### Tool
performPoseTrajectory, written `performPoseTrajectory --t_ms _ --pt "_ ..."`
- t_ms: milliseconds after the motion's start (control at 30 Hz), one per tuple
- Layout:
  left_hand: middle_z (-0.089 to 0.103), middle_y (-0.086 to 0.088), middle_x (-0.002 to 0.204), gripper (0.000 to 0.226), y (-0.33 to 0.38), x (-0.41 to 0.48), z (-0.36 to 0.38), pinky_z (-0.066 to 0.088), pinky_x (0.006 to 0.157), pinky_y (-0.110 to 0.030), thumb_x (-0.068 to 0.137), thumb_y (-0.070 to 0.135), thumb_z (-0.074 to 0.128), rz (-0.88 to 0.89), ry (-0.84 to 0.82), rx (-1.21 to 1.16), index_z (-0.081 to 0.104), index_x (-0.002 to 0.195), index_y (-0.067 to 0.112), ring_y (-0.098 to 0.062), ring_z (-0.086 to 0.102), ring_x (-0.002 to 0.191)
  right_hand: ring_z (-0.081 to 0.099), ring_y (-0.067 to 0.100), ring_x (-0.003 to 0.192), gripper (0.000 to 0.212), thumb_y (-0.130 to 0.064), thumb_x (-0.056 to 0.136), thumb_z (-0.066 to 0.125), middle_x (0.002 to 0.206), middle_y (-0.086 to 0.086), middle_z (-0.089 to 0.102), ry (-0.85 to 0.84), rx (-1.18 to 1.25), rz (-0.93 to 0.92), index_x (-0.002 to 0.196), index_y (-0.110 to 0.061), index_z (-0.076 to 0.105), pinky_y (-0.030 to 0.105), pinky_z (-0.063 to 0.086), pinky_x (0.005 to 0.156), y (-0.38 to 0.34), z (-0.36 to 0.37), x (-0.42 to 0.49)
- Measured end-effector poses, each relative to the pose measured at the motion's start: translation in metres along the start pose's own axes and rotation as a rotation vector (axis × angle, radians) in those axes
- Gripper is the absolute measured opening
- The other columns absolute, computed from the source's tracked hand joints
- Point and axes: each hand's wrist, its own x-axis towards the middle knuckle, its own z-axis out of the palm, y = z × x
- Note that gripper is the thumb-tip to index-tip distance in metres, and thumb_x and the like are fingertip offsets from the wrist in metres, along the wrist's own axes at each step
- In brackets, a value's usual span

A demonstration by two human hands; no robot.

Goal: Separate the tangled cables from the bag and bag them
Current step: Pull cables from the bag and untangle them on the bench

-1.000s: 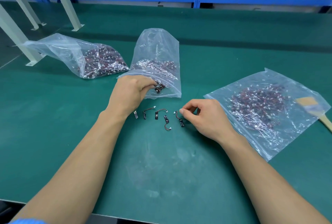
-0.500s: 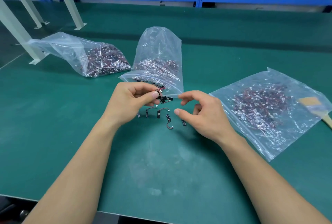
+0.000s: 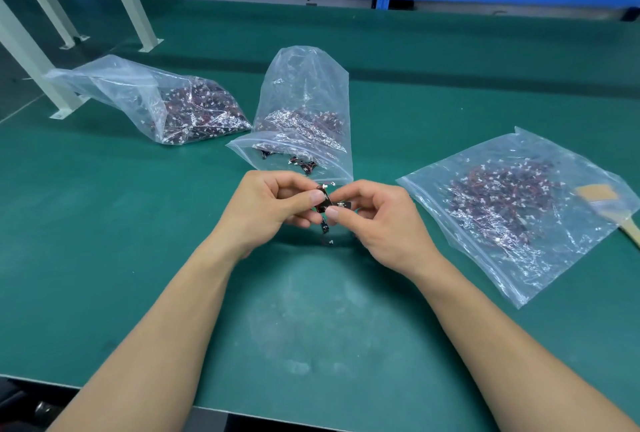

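- Cable clump [image 3: 325,201]: small tangle, black with white plugs, held above the table [image 3: 104,241] between both hands, just in front of the middle bag's mouth.
- Left hand [image 3: 273,205]: fingers curled, thumb and forefinger pinching the clump's left side.
- Right hand [image 3: 377,220]: fingers curled, thumb and forefinger pinching the right side. Hands nearly touching.
- Middle bag [image 3: 304,113]: clear plastic, propped up, mouth toward the person, cables inside, a few near the opening.
- Left bag [image 3: 145,96]: on its side, cables heaped at its right end.
- Right bag [image 3: 519,224]: lying flat, cables spread inside.
- Loose cables [image 3: 327,241]: on the table under the hands, mostly hidden.
- Brush [image 3: 602,198]: at the right bag's right edge, bristles seen through the plastic, handle sticking out.
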Motion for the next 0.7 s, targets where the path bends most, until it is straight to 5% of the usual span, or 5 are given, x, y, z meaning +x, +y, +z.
performPoseTrajectory --t_ms 200,367,700 --pt "0.076 -0.01 0.076 0.003 -0.001 0.0 -0.002 0.057 0.06 -0.023 0.078 0.022 0.076 0.024 0.021 -0.04 0.075 0.077 0.019 -0.018 0.073 0.065 0.037 0.014 0.042 0.012 -0.009 0.092 0.072 0.073 0.004 0.075 -0.034 0.217 0.099 0.089 -0.021 0.073 0.025 0.033 0.044 -0.004 -0.004 0.001" --pt "0.077 -0.01 0.082 0.011 -0.003 0.002 -0.002 0.059 0.064 -0.024 0.078 0.021 0.075 0.039 0.026 -0.058 0.073 0.085 0.013 -0.017 0.074 0.069 0.038 0.012 0.042 0.01 -0.008 0.095 0.067 0.078 0.006 0.076 -0.057 0.29 0.149 0.096 -0.015 0.074 0.016 0.035 0.044 -0.005 -0.008 0.002" --pt "0.076 -0.015 0.083 0.015 -0.001 0.001 0.0 0.058 0.066 -0.024 0.07 0.021 0.079 0.046 0.028 -0.088 0.074 0.084 0.017 -0.018 0.074 0.073 0.042 0.012 0.041 0.024 -0.012 0.097 0.065 0.087 0.005 0.078 -0.076 0.345 0.23 0.088 -0.03 0.078 0.016 0.036 0.045 -0.004 -0.012 0.003"
